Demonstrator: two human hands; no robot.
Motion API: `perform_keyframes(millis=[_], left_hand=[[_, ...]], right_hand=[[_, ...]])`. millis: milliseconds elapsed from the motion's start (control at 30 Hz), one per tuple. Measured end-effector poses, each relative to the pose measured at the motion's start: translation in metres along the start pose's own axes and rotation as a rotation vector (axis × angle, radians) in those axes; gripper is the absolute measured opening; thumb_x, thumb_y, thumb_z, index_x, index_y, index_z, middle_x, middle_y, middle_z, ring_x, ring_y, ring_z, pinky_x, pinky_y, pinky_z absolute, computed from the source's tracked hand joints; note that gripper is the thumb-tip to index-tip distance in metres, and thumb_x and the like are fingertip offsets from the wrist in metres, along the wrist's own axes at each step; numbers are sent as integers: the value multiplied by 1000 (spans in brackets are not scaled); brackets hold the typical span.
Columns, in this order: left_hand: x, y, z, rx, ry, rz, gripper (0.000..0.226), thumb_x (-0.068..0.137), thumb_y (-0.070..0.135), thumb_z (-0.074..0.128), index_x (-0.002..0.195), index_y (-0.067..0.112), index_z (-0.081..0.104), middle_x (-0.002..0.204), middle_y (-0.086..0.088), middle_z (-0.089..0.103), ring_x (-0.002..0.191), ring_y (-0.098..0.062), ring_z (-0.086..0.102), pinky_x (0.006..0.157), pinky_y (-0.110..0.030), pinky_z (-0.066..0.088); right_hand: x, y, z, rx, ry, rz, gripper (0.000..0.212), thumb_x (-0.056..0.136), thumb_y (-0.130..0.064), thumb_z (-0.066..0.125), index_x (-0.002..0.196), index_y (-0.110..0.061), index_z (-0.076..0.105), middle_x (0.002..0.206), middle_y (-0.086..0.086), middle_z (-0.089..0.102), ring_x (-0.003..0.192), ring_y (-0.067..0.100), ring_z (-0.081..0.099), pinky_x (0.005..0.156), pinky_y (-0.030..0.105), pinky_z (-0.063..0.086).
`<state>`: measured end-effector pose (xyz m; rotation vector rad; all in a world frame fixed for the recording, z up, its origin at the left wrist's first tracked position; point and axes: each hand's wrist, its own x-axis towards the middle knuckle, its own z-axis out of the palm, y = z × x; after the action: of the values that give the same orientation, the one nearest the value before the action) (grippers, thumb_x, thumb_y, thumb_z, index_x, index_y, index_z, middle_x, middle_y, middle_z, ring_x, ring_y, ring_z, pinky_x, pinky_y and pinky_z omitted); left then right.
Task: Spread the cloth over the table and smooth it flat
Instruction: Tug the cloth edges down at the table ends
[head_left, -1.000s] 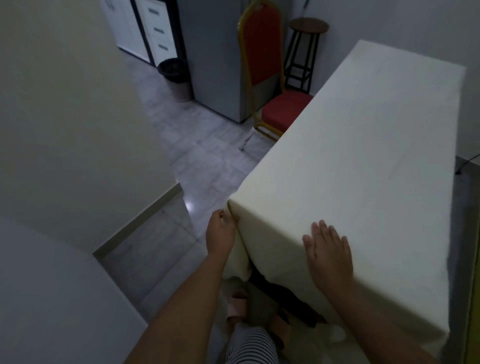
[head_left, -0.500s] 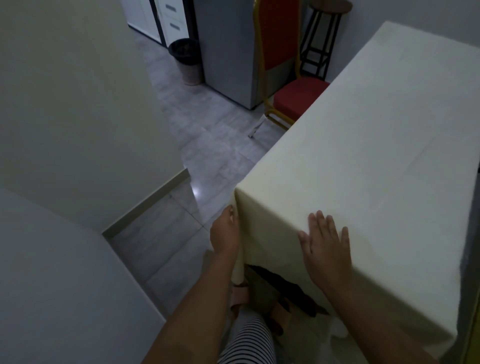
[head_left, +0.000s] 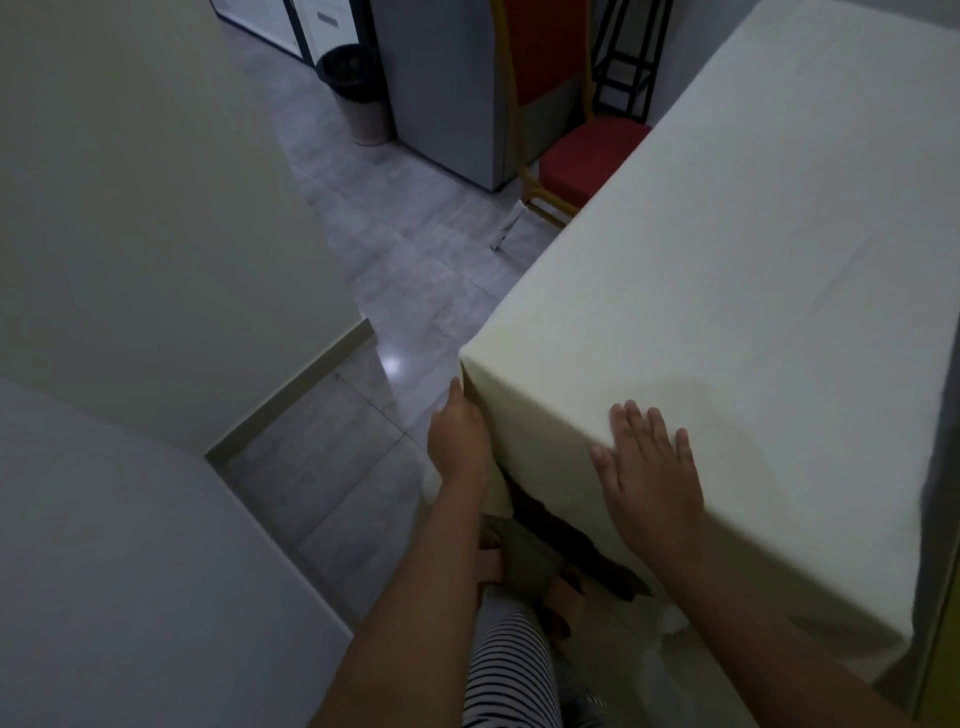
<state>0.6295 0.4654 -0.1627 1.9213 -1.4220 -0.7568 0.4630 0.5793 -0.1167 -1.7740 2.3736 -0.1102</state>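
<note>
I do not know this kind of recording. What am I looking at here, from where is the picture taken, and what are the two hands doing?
There is no machine: a person wears a camera on the head, looking down at their own bare hands. A pale yellow cloth covers a long table. The right hand lies flat and open on the cloth at the near edge. The left hand is against the hanging cloth at the near corner; whether its fingers pinch it cannot be seen. Behind stand a red chair and a bin.

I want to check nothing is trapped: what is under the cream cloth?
The cloth hides the tabletop fully. Only below its lifted near hem do dark fabric and the person's slippered feet show. Nothing bulges the flat top.
</note>
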Motion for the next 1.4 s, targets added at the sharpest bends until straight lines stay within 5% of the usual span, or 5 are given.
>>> perform_keyframes(millis=[200, 500, 833, 1133, 1400], left_hand=[[-1, 4, -5, 47, 22, -38, 44, 100, 14, 37, 142, 23, 43, 107, -23, 64, 107, -41, 57, 82, -47, 51], [-6, 6, 2, 67, -98, -96, 31, 93, 7, 40, 117, 15, 57, 72, -9, 51, 68, -26, 54, 50, -28, 32], [-13, -3, -42, 106, -163, -63, 50, 94, 15, 41, 144, 23, 42, 120, -15, 63, 99, -30, 60, 74, -30, 43], [36, 57, -62, 416, -388, 496, 48, 104, 30, 23, 150, 15, 24, 156, -8, 28, 142, -22, 28, 116, -39, 21], [39, 67, -24, 776, -610, 800, 51, 104, 31, 15, 153, 15, 9, 162, -7, 5, 149, -19, 2, 120, -40, -1]], right_hand=[[-5, 0, 1, 24, 12, 10, 66, 97, -54, 8, 151, -17, 20, 158, 3, 21, 148, 20, 11, 120, 42, 4], [-10, 1, 2, 27, 7, 11, 65, 95, -50, 11, 151, -17, 20, 159, 3, 21, 148, 21, 10, 120, 43, 1], [-4, -16, -4, 100, -6, 84, 58, 101, -45, 17, 151, -16, 19, 160, 4, 17, 148, 21, 8, 119, 45, 0], [37, -54, -25, 128, -23, 44, 55, 102, -38, 18, 151, -14, 16, 161, 6, 12, 148, 24, 5, 119, 47, 4], [60, -50, -10, 120, -24, 155, 54, 102, -35, 16, 152, -13, 13, 161, 6, 11, 148, 25, 3, 120, 49, 3]])
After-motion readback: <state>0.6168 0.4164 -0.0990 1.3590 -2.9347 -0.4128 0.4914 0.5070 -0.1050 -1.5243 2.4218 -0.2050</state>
